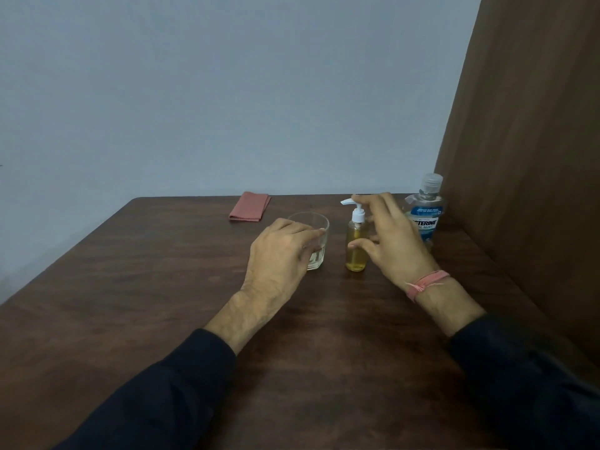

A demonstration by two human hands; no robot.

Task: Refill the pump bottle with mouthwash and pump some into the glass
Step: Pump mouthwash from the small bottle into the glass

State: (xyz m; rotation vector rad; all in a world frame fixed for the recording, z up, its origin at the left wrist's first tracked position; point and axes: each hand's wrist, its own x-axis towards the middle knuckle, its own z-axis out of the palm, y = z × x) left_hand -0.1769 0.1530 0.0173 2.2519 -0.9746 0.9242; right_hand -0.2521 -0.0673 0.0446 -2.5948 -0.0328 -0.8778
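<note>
Dark sleeves cover both my forearms, and my two hands are out over the brown wooden table (162, 287). My left hand (279, 254) wraps around the near side of the glass (316, 232), fingers curled against its wall and fingertips reaching the rim. My right hand (389, 241) is spread wide beside the pump bottle (356, 248), gripping nothing: the forefinger reaches up to the back of the white pump head (355, 211), though I cannot tell whether it actually presses on it, and the thumb points at the bottle's body without clearly touching. A pink thread band (427, 282) circles my right wrist.

The pump bottle stands upright between my hands, just to the right of the glass and apart from it. It is small and clear, filled nearly to the shoulder with yellowish liquid, and its nozzle points left toward the glass. The glass is a short clear tumbler with only a thin layer of liquid at the bottom.

Behind my right hand, partly hidden by it, stands one large mouthwash bottle (425, 216), clear with pale blue contents, a blue label and its cap on. It sits close to the brown panel (526, 157) at the table's right edge. One folded pink cloth (249, 206) lies near the far edge, well left of the glass.
</note>
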